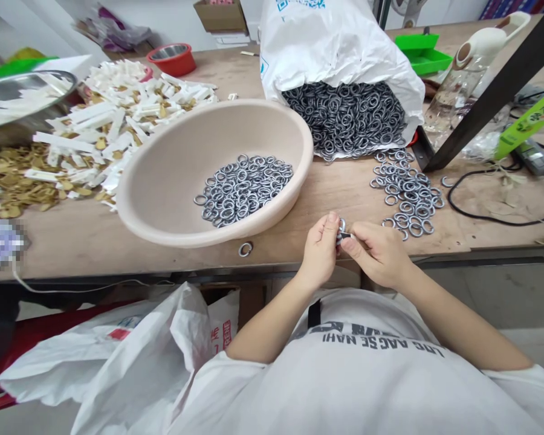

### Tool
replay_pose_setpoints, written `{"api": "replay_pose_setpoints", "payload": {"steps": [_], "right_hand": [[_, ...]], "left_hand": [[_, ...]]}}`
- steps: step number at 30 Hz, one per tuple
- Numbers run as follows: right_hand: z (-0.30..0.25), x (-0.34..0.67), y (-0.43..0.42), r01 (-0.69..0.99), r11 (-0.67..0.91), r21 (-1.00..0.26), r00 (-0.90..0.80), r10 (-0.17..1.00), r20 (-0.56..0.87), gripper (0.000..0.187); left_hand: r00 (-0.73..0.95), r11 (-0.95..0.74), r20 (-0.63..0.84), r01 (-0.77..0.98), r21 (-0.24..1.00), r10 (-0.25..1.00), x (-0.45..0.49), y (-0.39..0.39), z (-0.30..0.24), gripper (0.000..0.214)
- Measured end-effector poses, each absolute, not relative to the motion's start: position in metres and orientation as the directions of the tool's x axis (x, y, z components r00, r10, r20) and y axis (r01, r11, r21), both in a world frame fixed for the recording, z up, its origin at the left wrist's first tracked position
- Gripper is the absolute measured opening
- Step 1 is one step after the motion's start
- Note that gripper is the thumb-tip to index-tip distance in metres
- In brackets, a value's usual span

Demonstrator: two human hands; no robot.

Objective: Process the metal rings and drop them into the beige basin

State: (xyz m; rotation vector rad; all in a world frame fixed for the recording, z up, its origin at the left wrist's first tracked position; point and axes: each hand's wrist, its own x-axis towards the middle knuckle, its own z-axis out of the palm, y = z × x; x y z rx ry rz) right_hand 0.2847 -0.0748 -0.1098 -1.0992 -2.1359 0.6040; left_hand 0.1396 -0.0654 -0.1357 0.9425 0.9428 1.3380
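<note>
My left hand (pixel 321 249) and my right hand (pixel 377 251) meet at the table's front edge, both pinched on a small metal ring (pixel 342 227) held between the fingertips. A beige plastic basin (pixel 172 163) stands left of my hands, tilted toward me, with a heap of metal rings (pixel 242 188) inside. Loose rings (pixel 408 193) lie scattered on the table just right of my hands. One single ring (pixel 245 248) lies in front of the basin. An open white sack (pixel 340 48) behind spills many more rings (pixel 344 118).
White plastic strips and tan pieces (pixel 95 127) cover the table's left, beside a steel bowl (pixel 22 96). A dark slanted bar (pixel 494 90), a black cable (pixel 494 217), a clear bottle (pixel 457 78) and a green tray (pixel 424 54) stand right. White bags (pixel 131 356) lie below the table.
</note>
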Motion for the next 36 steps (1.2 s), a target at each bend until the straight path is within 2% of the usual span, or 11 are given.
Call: {"api": "replay_pose_setpoints", "payload": {"steps": [5,10,13,16,20,22,26,28,33,36], "right_hand": [[-0.114,0.290,-0.061,0.509,0.521,-0.685,-0.434,0.843,0.319,0.042],[-0.125,0.306,-0.039,0.475,0.320,-0.820,-0.180,0.947,0.266,0.051],[-0.124,0.300,-0.047,0.305,0.323,-0.896,-0.202,0.941,0.270,0.037],[-0.121,0.284,-0.057,0.087,0.254,-0.963,-0.254,0.941,0.225,0.037],[-0.125,0.274,-0.052,-0.060,0.124,-0.991,-0.127,0.983,0.130,0.038],[-0.128,0.274,-0.051,-0.033,0.127,-0.991,-0.068,0.989,0.129,0.037],[-0.130,0.272,-0.063,0.233,0.235,-0.944,-0.089,0.971,0.220,0.026],[-0.129,0.271,-0.066,0.268,0.250,-0.931,-0.099,0.968,0.231,0.022],[-0.127,0.274,-0.058,-0.099,0.037,-0.994,-0.219,0.974,0.058,0.030],[-0.127,0.275,-0.051,-0.200,-0.048,-0.979,-0.255,0.967,0.005,0.035]], "left_hand": [[0.120,0.094,-0.058,-0.319,0.943,0.991,0.136,-0.068,-0.135,0.048],[0.223,0.063,-0.009,-0.239,0.969,0.975,0.136,-0.075,-0.133,0.051],[0.151,0.071,-0.030,-0.271,0.960,0.988,0.137,-0.074,-0.135,0.049],[0.141,0.074,-0.034,-0.286,0.955,0.989,0.139,-0.071,-0.136,0.048],[0.141,0.071,-0.025,-0.335,0.940,0.990,0.141,-0.069,-0.136,0.047],[0.089,0.079,-0.049,-0.385,0.920,0.995,0.142,-0.068,-0.136,0.048],[0.004,0.075,-0.081,-0.451,0.889,0.997,0.145,-0.066,-0.139,0.048],[0.000,0.086,-0.097,-0.468,0.880,0.995,0.145,-0.066,-0.140,0.049],[0.034,0.190,-0.199,-0.495,0.848,0.979,0.141,-0.065,-0.136,0.042],[0.039,0.178,-0.181,-0.462,0.869,0.983,0.136,-0.064,-0.135,0.041]]}}
